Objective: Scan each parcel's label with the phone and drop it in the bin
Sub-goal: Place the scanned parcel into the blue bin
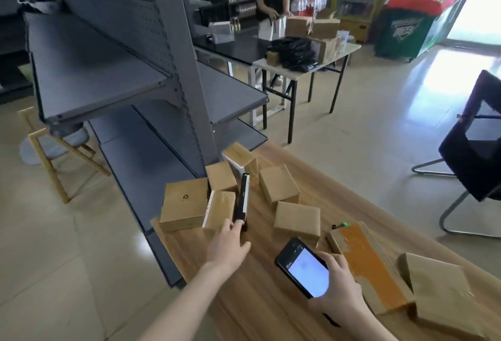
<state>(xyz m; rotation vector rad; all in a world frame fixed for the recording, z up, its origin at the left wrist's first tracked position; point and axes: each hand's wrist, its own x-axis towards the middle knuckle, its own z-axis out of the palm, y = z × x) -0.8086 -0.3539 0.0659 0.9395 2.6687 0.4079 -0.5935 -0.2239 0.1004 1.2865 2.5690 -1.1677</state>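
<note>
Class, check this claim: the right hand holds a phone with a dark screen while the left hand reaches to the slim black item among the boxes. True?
No. The head view shows the screen of the phone lit, not dark; the right hand holds it while the left hand reaches to the slim black item among the boxes.

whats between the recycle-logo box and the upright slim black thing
In the head view, one taped cardboard parcel stands there, a white label on its left face.
</note>
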